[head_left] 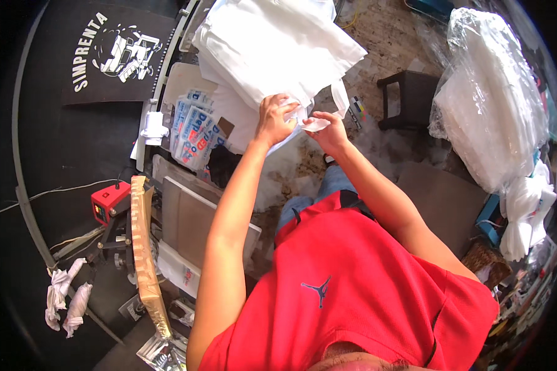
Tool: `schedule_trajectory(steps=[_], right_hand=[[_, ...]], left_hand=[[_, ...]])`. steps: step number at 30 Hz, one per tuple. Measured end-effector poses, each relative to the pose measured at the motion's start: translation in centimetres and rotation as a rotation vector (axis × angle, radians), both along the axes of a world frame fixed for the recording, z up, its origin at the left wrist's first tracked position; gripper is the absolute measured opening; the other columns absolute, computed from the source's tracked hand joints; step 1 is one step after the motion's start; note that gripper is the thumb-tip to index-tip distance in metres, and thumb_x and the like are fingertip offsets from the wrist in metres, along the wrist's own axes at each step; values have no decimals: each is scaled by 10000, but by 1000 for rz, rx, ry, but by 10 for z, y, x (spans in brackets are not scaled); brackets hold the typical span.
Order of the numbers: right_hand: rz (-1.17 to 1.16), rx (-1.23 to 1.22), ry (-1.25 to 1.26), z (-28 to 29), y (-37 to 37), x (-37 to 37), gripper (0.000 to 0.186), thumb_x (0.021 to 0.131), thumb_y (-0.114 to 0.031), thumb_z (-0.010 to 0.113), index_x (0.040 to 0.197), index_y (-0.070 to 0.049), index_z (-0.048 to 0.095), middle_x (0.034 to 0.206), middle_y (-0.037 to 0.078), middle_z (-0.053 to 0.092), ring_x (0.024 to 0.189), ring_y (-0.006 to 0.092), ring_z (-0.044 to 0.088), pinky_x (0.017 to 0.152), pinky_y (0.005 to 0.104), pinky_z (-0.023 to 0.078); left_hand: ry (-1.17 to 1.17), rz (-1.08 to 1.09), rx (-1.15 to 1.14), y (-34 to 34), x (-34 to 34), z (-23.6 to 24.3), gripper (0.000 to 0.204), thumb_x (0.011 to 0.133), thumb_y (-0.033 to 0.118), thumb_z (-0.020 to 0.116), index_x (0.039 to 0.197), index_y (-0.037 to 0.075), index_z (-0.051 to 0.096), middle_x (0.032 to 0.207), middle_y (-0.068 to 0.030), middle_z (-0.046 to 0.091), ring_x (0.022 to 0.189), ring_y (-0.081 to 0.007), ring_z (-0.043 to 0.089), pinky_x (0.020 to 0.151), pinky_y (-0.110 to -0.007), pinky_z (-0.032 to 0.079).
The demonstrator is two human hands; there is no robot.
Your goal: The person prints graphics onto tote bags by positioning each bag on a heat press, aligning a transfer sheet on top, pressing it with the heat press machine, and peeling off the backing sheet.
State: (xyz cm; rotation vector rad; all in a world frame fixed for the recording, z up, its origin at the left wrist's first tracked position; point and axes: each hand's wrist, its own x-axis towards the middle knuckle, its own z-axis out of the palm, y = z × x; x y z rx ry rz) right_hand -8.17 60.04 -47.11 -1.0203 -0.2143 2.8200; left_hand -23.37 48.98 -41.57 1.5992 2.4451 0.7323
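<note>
A pile of white cloth bags (pixel 278 49) lies at the top middle, its lower edge reaching my hands. My left hand (pixel 276 119) is closed on the edge of the bags, with its fingers bent over the fabric. Just to the right, my right hand (pixel 329 131) pinches a white strap (pixel 339 98) that loops up beside the pile. A piece of the white cloth shows between thumb and fingers. The fingertips of both hands are close together and partly hidden by the cloth.
White plastic packets with blue and red print (pixel 195 133) lie left of my hands. A red box device (pixel 109 201) and a tape-covered frame (pixel 143 247) stand further left. On the right are a dark stool (pixel 408 99) and a large clear-wrapped white bundle (pixel 489 105).
</note>
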Motion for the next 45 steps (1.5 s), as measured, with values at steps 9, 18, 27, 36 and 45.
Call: schedule_trajectory(steps=[9, 18, 27, 36, 45], right_hand=[[117, 137, -53, -4, -8, 12, 204, 893, -139, 545, 1055, -15, 535, 843, 122, 646, 941, 287, 670, 816, 395, 530], [25, -57, 309, -25, 71, 104, 649, 608, -231, 520, 1211, 10, 541, 1244, 238, 565, 1146, 439, 536, 1072, 562, 326], [567, 668, -98, -44, 37, 36, 436, 827, -97, 728, 1201, 71, 580, 1078, 152, 665, 942, 280, 661, 886, 421, 528], [770, 886, 49, 28, -119, 50, 373, 849, -93, 701, 1184, 36, 597, 1022, 99, 677, 874, 194, 659, 795, 348, 538], [990, 1770, -27, 72, -348, 9, 456, 767, -167, 755, 1170, -6, 614, 882, 189, 689, 816, 269, 689, 741, 390, 528]], left_hand=[[-1629, 1055, 679, -28, 16, -33, 322, 873, 235, 729, 1067, 41, 562, 1054, -73, 624, 910, -219, 622, 721, -393, 512], [-1299, 1016, 477, -108, 55, -24, 241, 883, 218, 736, 928, 14, 616, 839, -18, 633, 740, -123, 582, 701, -311, 494], [-960, 959, 223, -221, 104, 22, 527, 877, 403, 733, 544, 46, 536, 507, 5, 526, 471, -55, 503, 427, -253, 408], [-448, 910, 330, -396, 226, 74, 568, 871, 384, 729, 572, -36, 491, 503, -157, 403, 486, -119, 385, 455, -380, 341], [-697, 1552, 371, -586, 353, 14, 289, 891, 232, 722, 790, -13, 609, 597, -77, 577, 514, -124, 509, 486, -340, 423]])
